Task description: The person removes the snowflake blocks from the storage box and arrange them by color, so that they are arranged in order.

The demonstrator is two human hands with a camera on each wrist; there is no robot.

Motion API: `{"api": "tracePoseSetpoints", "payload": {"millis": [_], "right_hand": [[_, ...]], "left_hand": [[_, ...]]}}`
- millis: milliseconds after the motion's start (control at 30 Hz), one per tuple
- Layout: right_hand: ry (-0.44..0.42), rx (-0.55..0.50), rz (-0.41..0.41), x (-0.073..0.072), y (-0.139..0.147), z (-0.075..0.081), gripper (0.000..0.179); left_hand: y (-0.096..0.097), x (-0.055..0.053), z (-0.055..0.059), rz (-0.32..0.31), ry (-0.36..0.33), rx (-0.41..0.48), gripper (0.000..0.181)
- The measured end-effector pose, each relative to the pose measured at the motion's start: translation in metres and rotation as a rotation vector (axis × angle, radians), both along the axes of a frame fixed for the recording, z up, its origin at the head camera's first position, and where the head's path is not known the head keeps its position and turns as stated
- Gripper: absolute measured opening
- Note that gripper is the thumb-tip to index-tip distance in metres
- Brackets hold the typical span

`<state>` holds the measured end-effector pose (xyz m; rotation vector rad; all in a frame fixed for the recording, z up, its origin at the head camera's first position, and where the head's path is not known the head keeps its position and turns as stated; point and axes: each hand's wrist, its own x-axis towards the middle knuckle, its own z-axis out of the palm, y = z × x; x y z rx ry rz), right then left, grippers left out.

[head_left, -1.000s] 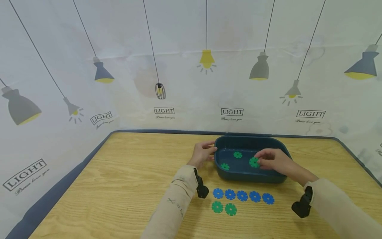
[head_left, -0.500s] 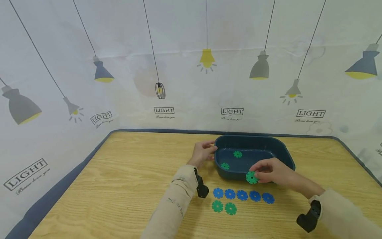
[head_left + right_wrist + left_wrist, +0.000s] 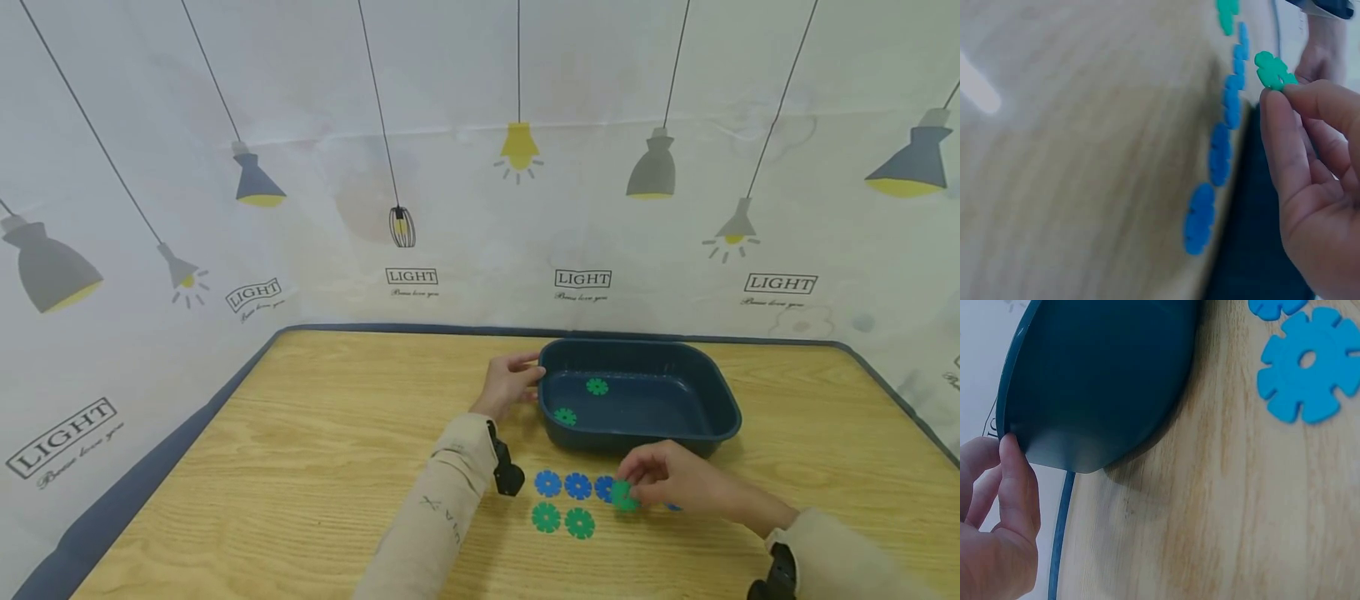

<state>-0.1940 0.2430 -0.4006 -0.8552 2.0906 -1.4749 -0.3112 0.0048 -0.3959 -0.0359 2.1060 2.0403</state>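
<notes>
A dark blue plastic basin [image 3: 637,442] stands near the table's back edge, with two green notched discs, one [image 3: 597,387] further back and one [image 3: 565,417] by the left wall. My left hand [image 3: 504,388] holds the basin's left end, its fingertips at the rim in the left wrist view. Between thumb and fingers my right hand [image 3: 675,479] pinches a green notched disc [image 3: 623,496] in front of the basin, over the row of blue discs. That held disc [image 3: 1274,72] also shows in the right wrist view. The hand hides part of the row.
Several blue notched discs [image 3: 578,486] lie in a row before the basin. Two green discs [image 3: 546,517] lie below them on the wooden table [image 3: 315,467]. A wall cloth [image 3: 465,208] printed with lamps hangs behind the table.
My right hand has lifted the green disc out of the basin and brought it toward the front, over the blue row. My left hand stays at the basin's left end.
</notes>
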Motion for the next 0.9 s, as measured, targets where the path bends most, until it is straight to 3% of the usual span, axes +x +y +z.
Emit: {"api": "tracePoseSetpoints", "payload": {"millis": [233,500,900], "right_hand": [[0.075,0.029,-0.030,0.007,-0.009,-0.012,0.018],[0.084,0.152,-0.120,0.011,-0.016,-0.013,0.016],[0.166,0.167,-0.100,0.013,-0.017,-0.018,0.013]], "left_hand": [[0.000,0.001,0.000,0.001,0.011,0.005,0.031],[0.000,-0.001,-0.001,0.001,0.015,-0.003,0.031],[0.000,0.000,-0.001,0.005,0.012,-0.009,0.031]]}}
